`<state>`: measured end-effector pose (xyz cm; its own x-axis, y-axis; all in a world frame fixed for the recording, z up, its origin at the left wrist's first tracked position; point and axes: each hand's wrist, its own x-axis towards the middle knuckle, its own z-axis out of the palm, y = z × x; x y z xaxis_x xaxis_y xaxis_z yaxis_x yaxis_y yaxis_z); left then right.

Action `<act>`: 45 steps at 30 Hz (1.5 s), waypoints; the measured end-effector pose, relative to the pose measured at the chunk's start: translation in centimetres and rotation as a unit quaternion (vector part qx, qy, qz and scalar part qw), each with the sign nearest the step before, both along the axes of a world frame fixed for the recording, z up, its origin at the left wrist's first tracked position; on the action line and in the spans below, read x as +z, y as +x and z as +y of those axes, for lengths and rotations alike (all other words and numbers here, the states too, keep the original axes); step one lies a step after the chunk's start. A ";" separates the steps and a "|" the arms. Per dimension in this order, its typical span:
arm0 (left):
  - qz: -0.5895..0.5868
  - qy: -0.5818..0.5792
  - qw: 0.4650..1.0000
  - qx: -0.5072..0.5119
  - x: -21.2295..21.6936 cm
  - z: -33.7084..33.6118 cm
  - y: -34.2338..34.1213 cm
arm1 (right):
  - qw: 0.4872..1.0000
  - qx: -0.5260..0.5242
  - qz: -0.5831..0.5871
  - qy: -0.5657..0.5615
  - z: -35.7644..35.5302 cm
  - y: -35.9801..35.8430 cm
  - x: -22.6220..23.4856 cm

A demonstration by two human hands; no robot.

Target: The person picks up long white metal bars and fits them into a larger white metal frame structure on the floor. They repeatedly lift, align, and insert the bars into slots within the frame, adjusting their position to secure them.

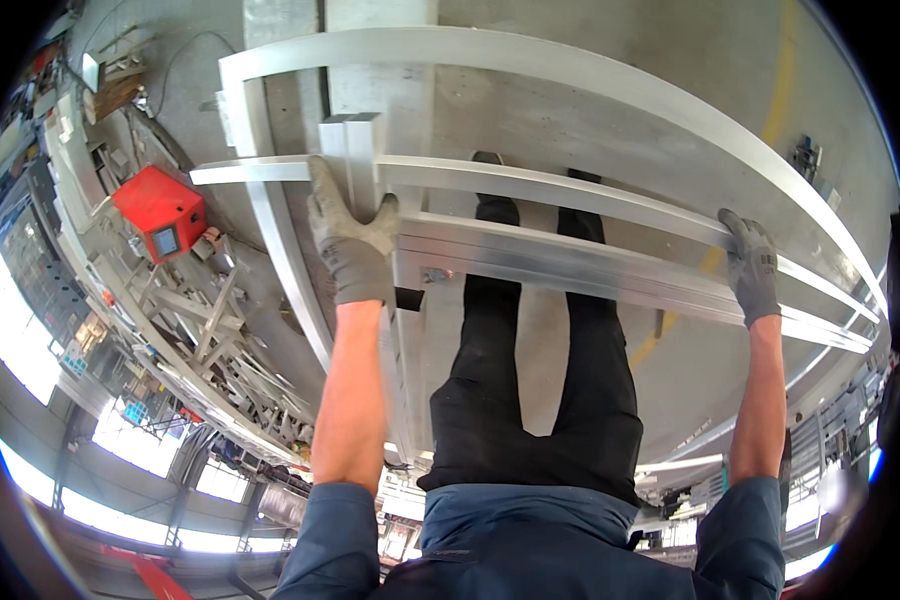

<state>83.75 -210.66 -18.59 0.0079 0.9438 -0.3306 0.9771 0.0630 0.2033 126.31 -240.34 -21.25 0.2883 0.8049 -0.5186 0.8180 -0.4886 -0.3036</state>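
Note:
My left hand [353,245], in a grey work glove, straddles a short silver metal post [350,150]. Its fingers lie along the post's left side and the thumb along the right, gripping it between them. A thin silver metal bar [530,180] runs crosswise on both sides of the post. Over at the right, my right hand [752,262], also gloved, is closed round this bar, with its fingers over the far edge. Nearer my legs lies a wider metal profile [560,257]. Beyond both stretches the outer rail of a large metal frame [490,45].
On the left, a red box with a small screen [160,213] stands by a rack of metal offcuts [210,320]. My legs [535,400] are close behind the bars. A yellow line [780,75] marks the concrete floor [690,60]. Small dark objects [808,158] lie at the far right.

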 end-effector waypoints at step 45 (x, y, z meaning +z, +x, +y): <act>-0.071 -0.029 0.997 0.001 -2.6 -8.6 -10.2 | 0.983 0.042 0.153 -0.092 -10.3 -1.7 -0.3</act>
<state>73.58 -219.30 -21.16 0.0574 0.9234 -0.3795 0.9387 0.0795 0.3353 124.57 -250.60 -21.52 0.0324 0.7043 -0.7091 0.7424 -0.4920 -0.4548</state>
